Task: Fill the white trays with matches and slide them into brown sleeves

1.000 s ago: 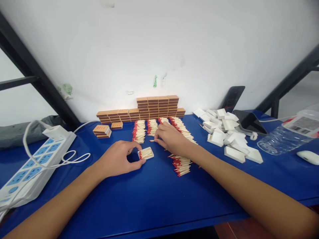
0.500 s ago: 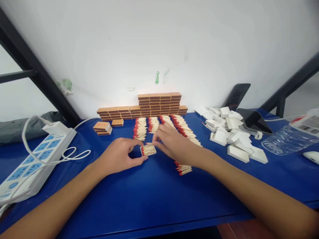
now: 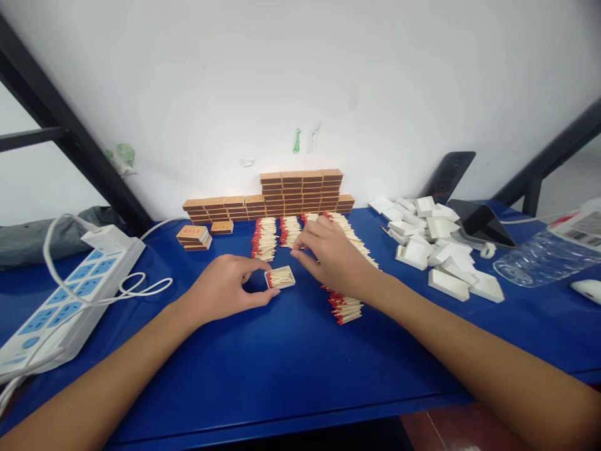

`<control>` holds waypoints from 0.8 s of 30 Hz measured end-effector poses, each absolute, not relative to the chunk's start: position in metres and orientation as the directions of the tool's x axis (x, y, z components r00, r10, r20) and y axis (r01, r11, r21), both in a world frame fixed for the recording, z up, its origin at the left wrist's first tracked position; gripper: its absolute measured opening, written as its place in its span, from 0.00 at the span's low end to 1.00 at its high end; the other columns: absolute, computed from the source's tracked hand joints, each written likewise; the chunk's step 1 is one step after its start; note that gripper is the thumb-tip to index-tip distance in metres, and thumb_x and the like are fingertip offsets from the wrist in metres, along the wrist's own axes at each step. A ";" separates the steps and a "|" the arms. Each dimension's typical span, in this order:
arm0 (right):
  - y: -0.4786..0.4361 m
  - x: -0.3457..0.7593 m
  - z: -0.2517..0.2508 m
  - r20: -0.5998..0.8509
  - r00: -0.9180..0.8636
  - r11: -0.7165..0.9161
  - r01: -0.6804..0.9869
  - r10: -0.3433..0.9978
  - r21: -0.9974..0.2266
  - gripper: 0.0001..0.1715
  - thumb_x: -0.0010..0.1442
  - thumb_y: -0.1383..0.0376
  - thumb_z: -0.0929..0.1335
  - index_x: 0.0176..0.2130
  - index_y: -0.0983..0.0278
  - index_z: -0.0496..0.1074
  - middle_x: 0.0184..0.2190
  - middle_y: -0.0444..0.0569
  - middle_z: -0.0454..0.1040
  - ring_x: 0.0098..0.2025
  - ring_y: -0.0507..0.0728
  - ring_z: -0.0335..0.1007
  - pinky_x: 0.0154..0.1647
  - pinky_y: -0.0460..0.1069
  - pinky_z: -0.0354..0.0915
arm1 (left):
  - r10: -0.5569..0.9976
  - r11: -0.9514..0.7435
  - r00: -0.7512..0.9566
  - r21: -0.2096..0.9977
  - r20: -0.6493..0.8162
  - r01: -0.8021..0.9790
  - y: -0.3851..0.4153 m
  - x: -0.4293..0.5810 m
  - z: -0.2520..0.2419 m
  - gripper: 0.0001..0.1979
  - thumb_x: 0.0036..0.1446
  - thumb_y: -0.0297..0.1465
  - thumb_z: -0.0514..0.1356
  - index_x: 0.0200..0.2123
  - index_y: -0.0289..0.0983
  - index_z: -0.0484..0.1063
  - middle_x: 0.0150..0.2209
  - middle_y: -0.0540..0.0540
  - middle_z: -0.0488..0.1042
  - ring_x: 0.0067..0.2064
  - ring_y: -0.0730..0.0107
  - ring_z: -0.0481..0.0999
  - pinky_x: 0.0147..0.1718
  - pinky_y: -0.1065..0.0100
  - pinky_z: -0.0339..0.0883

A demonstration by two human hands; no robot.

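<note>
My left hand (image 3: 225,289) pinches a small white matchbox tray (image 3: 280,277) that lies on the blue table (image 3: 263,369) and is partly filled with red-tipped matches. Just beyond the tray my right hand (image 3: 328,254) hovers over the rows of loose matches (image 3: 264,238), its fingers curled together; what they hold, if anything, I cannot make out. More matches (image 3: 345,307) lie under my right wrist.
Brown closed matchboxes (image 3: 300,194) are stacked against the wall, with a few more (image 3: 194,237) to the left. A heap of white empty trays (image 3: 434,247) lies at the right. A power strip (image 3: 70,294) with cable sits left; a tablet (image 3: 481,222) and plastic bag (image 3: 539,260) right.
My right hand came to the tray half a second ago, then drew back to the match rows. My left hand has stayed on the tray.
</note>
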State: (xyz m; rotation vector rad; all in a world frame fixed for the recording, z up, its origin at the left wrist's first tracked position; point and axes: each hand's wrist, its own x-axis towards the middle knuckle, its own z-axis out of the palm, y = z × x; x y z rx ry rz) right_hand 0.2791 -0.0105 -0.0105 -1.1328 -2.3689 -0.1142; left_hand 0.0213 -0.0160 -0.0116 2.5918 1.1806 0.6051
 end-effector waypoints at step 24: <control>0.017 0.281 -0.021 0.279 -0.465 0.484 0.875 0.840 -0.001 0.10 0.72 0.65 0.69 0.41 0.68 0.79 0.46 0.62 0.77 0.52 0.68 0.63 0.54 0.61 0.60 | 0.765 -0.638 0.609 0.370 0.210 0.675 -0.016 0.021 -0.009 0.22 0.59 0.52 0.69 0.44 0.40 0.85 0.21 0.55 0.63 0.24 0.73 0.62 0.27 0.69 0.52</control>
